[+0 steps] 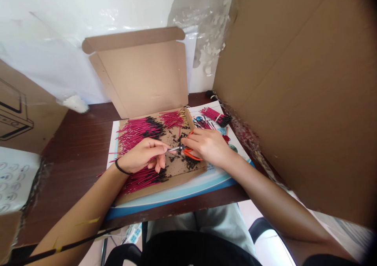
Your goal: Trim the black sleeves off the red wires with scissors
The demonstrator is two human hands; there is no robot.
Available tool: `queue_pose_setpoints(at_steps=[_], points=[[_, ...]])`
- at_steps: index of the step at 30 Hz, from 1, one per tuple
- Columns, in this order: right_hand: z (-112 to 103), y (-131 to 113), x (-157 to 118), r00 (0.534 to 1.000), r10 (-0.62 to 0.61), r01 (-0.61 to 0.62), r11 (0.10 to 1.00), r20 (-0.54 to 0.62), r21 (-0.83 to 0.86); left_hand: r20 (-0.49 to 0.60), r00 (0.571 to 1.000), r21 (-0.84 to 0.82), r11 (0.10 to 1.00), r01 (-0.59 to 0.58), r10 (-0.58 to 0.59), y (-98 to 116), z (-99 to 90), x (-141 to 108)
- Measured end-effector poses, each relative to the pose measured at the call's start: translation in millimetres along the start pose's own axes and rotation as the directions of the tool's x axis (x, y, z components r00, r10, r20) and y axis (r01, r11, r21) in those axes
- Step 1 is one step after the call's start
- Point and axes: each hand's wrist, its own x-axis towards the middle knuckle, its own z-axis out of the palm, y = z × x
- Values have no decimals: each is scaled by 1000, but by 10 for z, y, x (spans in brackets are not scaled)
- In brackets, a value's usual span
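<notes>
My right hand is closed round the orange handles of a pair of scissors, whose silver blades point left. My left hand, with a black band at the wrist, has thumb and forefinger pinched together right at the blade tips. Whatever sits in that pinch is too small to make out. Below both hands lies an open cardboard box, its floor strewn with black snippets. Heaps of thin magenta wires with black ends fill its left side. A smaller pile of magenta wires with gold-coloured tips lies at the back.
The box's raised lid leans back towards the wall. Right of the box, a tied bundle of magenta wires lies on a printed sheet. A tall cardboard panel stands close on the right; another carton is at left.
</notes>
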Motion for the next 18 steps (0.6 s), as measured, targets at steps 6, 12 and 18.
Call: queue_pose_setpoints(at_steps=[6,12,18], points=[[35,15,-12,999,24,-25,999,21,33,-25,999,25,999,-37,37,8,17,0],[63,3,-28,999,43,-43,999,5,20,-3,999,13,999,-37,37,6,19,-5],[79,14,-25,997,74,-75,995,20,60,2,1000,-9,1000,-29,29,6,43,-1]])
